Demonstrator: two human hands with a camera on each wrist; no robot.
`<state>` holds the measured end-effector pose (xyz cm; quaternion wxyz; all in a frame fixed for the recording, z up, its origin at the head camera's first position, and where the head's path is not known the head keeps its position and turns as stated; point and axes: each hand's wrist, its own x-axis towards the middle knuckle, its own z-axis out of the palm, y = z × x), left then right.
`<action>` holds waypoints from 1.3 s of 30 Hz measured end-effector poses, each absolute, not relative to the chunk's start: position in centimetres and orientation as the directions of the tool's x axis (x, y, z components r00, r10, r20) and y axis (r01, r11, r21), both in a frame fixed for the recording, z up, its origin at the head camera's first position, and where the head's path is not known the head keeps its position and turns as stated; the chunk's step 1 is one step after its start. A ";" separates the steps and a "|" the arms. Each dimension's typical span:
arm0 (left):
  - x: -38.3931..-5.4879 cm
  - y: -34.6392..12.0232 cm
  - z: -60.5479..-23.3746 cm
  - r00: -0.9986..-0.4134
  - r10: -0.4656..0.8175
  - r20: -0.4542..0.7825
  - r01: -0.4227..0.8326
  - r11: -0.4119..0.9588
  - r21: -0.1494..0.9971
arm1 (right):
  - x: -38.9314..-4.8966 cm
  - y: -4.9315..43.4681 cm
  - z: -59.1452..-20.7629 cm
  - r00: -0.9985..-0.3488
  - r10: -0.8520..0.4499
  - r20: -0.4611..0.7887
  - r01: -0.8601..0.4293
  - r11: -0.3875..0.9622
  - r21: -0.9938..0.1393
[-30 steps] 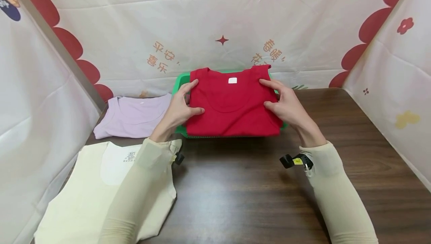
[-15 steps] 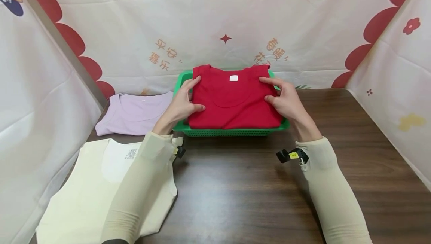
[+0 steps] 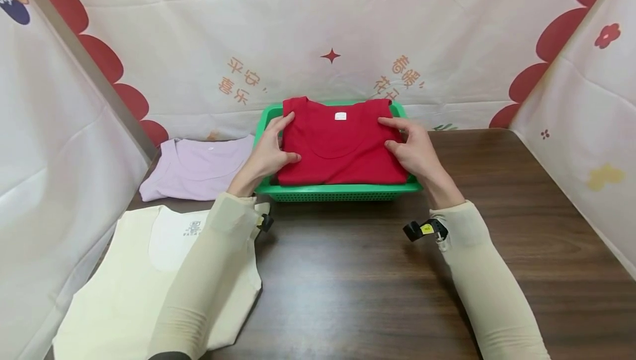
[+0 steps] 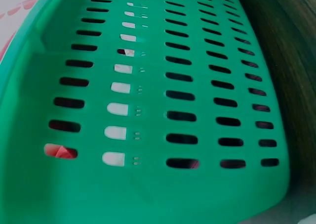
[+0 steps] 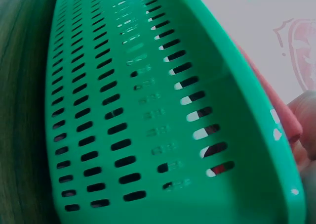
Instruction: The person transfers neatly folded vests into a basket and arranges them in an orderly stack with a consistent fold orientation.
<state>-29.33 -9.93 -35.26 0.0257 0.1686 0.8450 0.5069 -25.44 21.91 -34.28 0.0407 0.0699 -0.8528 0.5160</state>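
A folded red tank top (image 3: 338, 150) with a white neck label lies within the green basket (image 3: 343, 189), close to its rim. My left hand (image 3: 265, 153) holds its left side, thumb on the cloth and forefinger near the shoulder. On the opposite side my right hand (image 3: 414, 147) grips the edge the same way. The fingers beneath the cloth are hidden. Both wrist views are mostly filled by the slotted wall of the basket (image 4: 148, 184); a bit of red cloth (image 5: 271, 98) shows over the rim in the right wrist view.
A folded lilac top (image 3: 203, 164) lies left of the basket. Nearer, a cream tank top (image 3: 119, 288) is spread flat under my left forearm. The brown wooden table (image 3: 338, 271) meets a patterned white curtain (image 3: 318, 28) behind and at both sides.
The red tank top has come down from over the basket's front rim into the basket, so the front wall now shows. My right hand has shifted slightly left with its edge.
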 end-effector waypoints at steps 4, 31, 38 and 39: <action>-29.4 -9.8 -35.2 -0.946 0.306 0.110 0.252 0.474 0.843 | -25.5 21.9 -34.8 -0.982 -0.094 0.166 -0.190 0.520 -0.833; -30.0 -9.0 -35.3 -0.947 0.317 0.047 0.250 0.638 0.728 | -26.3 21.0 -35.5 -0.970 -0.199 0.140 -0.243 0.753 -0.611; -29.9 -8.9 -35.2 -0.943 0.329 0.037 0.262 0.671 0.694 | -26.5 20.9 -35.5 -0.970 -0.214 0.119 -0.244 0.802 -0.546; -29.9 -8.9 -35.2 -0.943 0.332 0.036 0.264 0.678 0.686 | -26.5 20.8 -35.5 -0.970 -0.217 0.111 -0.242 0.805 -0.542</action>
